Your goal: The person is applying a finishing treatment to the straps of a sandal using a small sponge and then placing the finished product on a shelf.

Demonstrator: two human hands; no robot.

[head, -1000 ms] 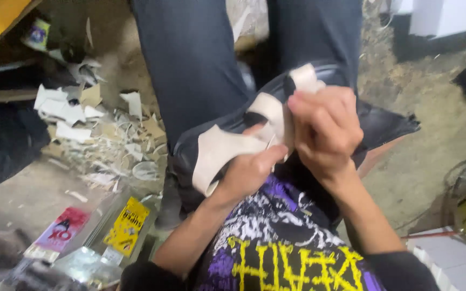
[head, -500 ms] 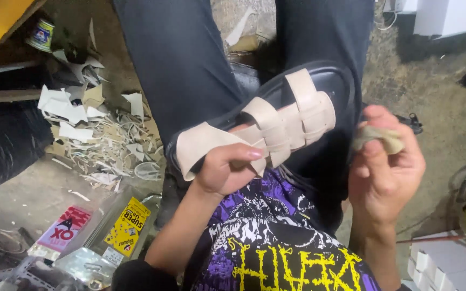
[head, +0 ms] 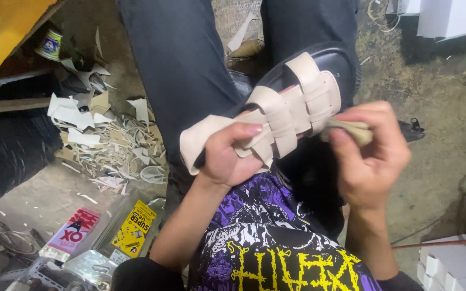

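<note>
A sandal [head: 319, 75] with a black sole and woven beige straps rests across my lap. My left hand [head: 232, 156] grips its heel end, thumb over the wide beige back strap [head: 203, 137]. My right hand [head: 370, 156] pinches a small wad of beige cloth [head: 354, 129] and presses it against the side of the straps [head: 303, 102] near the toe end. Dark trousers lie under the sandal.
Heaps of pale offcuts [head: 109, 145] litter the floor at left. Glue packets, one red-and-white [head: 71, 234] and one yellow [head: 135, 229], lie at lower left beside metal clutter. White boxes [head: 449, 264] sit at lower right, a small tin [head: 49, 46] at upper left.
My right hand pulled away from the sandal with the cloth wad, then came back to its straps. The sandal now shows its whole woven upper, turned toward me.
</note>
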